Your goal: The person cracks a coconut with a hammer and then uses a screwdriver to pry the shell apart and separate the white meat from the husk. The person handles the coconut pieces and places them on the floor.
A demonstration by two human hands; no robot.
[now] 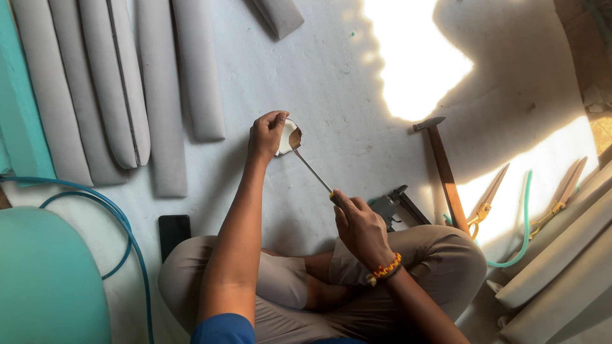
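Metal screwdriver [312,171] in closed right grip [358,224] (fist-tight)

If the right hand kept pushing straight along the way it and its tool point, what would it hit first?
The right hand points its screwdriver up-left; the tip already meets the small round piece that the left hand holds on the floor. Beyond that, likely the left hand's fingers.

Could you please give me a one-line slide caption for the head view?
Seated cross-legged, left hand steadies a small round piece while right hand works a screwdriver against it.
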